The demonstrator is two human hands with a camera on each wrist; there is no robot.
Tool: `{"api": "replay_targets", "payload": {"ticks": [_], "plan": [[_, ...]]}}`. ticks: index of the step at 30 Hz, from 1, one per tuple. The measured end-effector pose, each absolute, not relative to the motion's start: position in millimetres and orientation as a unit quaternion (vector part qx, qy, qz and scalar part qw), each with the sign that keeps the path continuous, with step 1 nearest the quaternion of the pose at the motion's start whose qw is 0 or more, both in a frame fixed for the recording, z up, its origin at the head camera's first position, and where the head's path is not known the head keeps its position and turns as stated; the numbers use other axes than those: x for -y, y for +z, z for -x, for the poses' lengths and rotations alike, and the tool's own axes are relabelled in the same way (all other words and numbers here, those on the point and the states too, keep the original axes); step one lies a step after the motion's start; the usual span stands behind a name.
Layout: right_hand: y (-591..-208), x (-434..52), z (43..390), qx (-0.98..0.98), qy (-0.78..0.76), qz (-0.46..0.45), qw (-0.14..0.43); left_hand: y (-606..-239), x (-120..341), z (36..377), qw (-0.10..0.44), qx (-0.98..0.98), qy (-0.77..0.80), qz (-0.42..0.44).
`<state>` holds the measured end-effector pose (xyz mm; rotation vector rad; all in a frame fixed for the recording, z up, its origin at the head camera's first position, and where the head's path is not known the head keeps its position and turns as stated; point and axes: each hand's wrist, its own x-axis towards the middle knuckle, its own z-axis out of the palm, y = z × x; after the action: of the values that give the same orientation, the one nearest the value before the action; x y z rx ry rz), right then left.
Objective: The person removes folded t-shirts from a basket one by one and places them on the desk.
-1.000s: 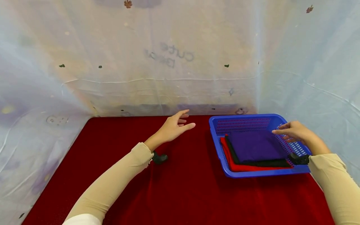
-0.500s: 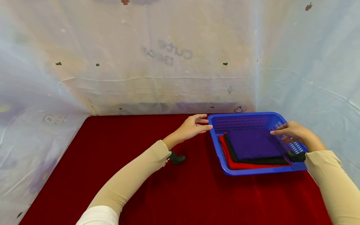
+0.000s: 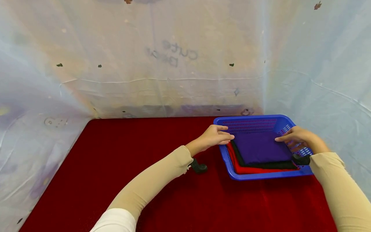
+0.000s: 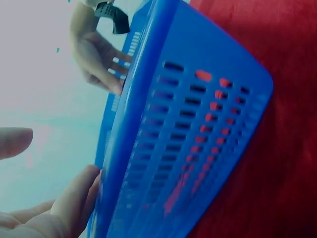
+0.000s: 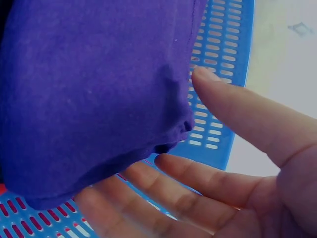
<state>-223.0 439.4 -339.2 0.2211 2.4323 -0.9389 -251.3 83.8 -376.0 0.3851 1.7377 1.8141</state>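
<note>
A folded purple cloth (image 3: 261, 146) tops a stack in the blue plastic basket (image 3: 269, 176). Beneath it show a black cloth (image 3: 271, 165) and a red cloth (image 3: 249, 170). My left hand (image 3: 213, 137) is at the basket's left rim, its fingers extended toward the stack and gripping nothing. In the left wrist view, its fingertips lie close by the rim; whether they touch is unclear. Inside the right end of the basket, my right hand (image 3: 302, 139) has its fingers spread at the purple cloth's edge. The right wrist view has some fingertips hidden at that edge, the thumb above and apart.
The basket stands at the right of a table covered in dark red cloth (image 3: 130, 161). Pale patterned sheets (image 3: 174, 90) hang behind and at both sides. A black wrist device (image 3: 199, 167) sits under the left sleeve, another (image 3: 300, 159) at the right cuff.
My left hand has moved right across the table to the basket's left rim. My right hand has shifted slightly left, closer to the purple cloth. The stack looks unmoved in the basket.
</note>
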Motion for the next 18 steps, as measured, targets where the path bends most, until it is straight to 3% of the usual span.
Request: {"api": "replay_targets", "payload": {"ticks": [18], "plan": [[-345.9,-443.4,230.0,-0.884,-0.354,-0.084,0.294,-380.3,-136.6,241.3,0.330,-0.669,0.664,-0.044]]}}
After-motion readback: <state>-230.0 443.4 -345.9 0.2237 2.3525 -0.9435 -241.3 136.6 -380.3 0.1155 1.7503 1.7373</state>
